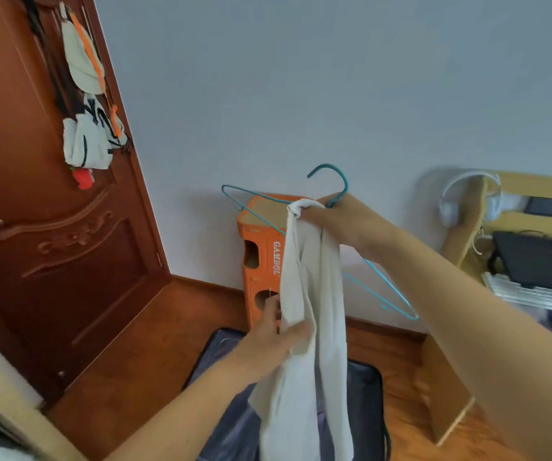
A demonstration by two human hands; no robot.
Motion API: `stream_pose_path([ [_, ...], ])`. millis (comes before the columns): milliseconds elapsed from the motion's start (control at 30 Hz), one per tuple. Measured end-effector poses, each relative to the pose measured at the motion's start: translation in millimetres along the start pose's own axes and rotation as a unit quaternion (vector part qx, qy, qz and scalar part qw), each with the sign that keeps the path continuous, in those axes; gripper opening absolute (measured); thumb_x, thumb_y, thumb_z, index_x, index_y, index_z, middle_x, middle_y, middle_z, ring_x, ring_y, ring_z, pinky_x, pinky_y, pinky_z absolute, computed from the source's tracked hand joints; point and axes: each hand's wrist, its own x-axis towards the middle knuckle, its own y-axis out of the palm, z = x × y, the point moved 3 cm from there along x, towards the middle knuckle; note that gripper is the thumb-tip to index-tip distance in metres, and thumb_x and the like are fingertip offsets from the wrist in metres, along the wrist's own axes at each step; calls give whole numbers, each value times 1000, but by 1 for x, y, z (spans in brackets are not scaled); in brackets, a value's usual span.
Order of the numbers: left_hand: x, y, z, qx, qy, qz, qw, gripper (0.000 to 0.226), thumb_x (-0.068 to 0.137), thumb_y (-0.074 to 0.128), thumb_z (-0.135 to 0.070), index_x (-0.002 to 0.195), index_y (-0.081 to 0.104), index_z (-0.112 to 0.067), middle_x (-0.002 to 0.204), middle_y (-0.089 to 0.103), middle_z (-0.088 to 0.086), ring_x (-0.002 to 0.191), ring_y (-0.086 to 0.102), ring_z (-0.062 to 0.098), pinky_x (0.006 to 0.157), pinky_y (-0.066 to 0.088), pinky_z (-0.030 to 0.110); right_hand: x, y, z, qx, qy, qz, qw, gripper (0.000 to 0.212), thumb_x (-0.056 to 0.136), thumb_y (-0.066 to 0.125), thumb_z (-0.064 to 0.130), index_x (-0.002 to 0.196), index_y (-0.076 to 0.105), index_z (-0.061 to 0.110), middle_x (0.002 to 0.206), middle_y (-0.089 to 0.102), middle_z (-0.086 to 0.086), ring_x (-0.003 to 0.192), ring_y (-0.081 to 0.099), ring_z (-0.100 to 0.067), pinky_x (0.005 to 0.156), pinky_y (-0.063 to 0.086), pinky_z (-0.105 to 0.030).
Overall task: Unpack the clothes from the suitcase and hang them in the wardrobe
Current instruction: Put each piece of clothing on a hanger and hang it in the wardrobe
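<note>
A white garment (311, 294) hangs down in the middle of the view, over an open dark suitcase (366, 404) on the floor. My right hand (341, 221) grips the garment's top end together with a teal wire hanger (258, 212), whose hook points up and whose frame tilts from upper left to lower right. My left hand (273, 337) pinches a fold of the garment lower down on its left side. The wardrobe is not in view.
An orange plastic stool (261, 254) stands against the grey wall behind the garment. A brown wooden door (51, 244) with bags hung on it is at the left. At the right stands a wooden desk (447, 394) with headphones (451, 201) and a laptop (540, 261).
</note>
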Motion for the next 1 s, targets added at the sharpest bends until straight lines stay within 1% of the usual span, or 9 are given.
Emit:
stream_pose_path([
  [67, 10, -1, 4, 35, -5, -73, 997, 24, 96, 57, -25, 117, 66, -30, 107, 74, -2, 93, 71, 14, 86, 59, 39, -2, -18, -1, -17, -3, -16, 1000, 31, 84, 71, 44, 64, 64, 22, 61, 55, 11, 59, 50, -6, 59, 39, -24],
  [167, 29, -64, -2, 54, -37, -170, 983, 19, 83, 58, -14, 78, 75, -16, 80, 73, 10, 79, 67, 24, 67, 50, 35, -6, -68, -14, -72, 28, -67, 995, 39, 90, 69, 32, 58, 51, 20, 48, 40, 13, 48, 36, -7, 52, 28, -26],
  [333, 45, -150, -111, 225, -28, -196, 954, 33, 73, 66, -31, 87, 71, -2, 92, 72, 17, 83, 68, 29, 77, 58, 42, -15, -115, -47, -152, 97, -67, 981, 45, 95, 64, 38, 58, 46, 18, 50, 33, 4, 48, 31, -16, 47, 24, -25],
  [500, 66, -166, -171, 243, -79, -205, 945, 8, 85, 64, -6, 84, 56, -8, 65, 45, 9, 52, 43, 21, 48, 38, 24, -13, -136, -43, -100, 65, -110, 987, 36, 92, 69, 37, 66, 55, 17, 49, 35, 6, 47, 30, -13, 46, 25, -24],
  [633, 70, -150, -170, 49, -45, -271, 960, 5, 92, 58, 2, 93, 61, -2, 86, 70, 20, 63, 70, 30, 47, 58, 35, -25, -125, -39, -74, 58, -88, 992, 38, 93, 68, 34, 63, 52, 18, 50, 34, 6, 46, 30, -12, 43, 26, -22],
  [767, 86, -111, -114, -187, -64, -282, 939, 24, 92, 45, 8, 94, 65, -6, 87, 68, 18, 63, 64, 25, 42, 55, 34, -48, -77, -91, -48, 103, -67, 991, 37, 96, 64, 31, 64, 55, 16, 51, 45, 3, 42, 39, -11, 45, 31, -23],
  [867, 94, -94, -69, 41, -127, -223, 965, 15, 89, 59, 1, 103, 66, -1, 94, 64, 20, 72, 62, 28, 61, 52, 35, -65, -44, -133, -11, 164, -108, 980, 28, 96, 65, 26, 73, 65, 10, 61, 56, -2, 43, 48, -6, 45, 38, -21],
  [933, 91, -90, -55, 257, -143, -144, 945, 24, 86, 66, -5, 109, 61, -7, 96, 62, 14, 76, 59, 25, 60, 50, 31, -75, -34, -148, 34, 193, -133, 972, 25, 96, 65, 25, 79, 67, 8, 68, 63, -6, 56, 58, -14, 51, 44, -22],
  [1000, 87, -93, -46, 315, -131, -78, 937, 29, 86, 68, -8, 112, 55, -14, 102, 59, 11, 81, 57, 21, 60, 52, 30, -82, -32, -161, 79, 210, -147, 963, 23, 95, 67, 25, 83, 69, 6, 76, 69, -11, 65, 63, -22, 58, 49, -29],
])
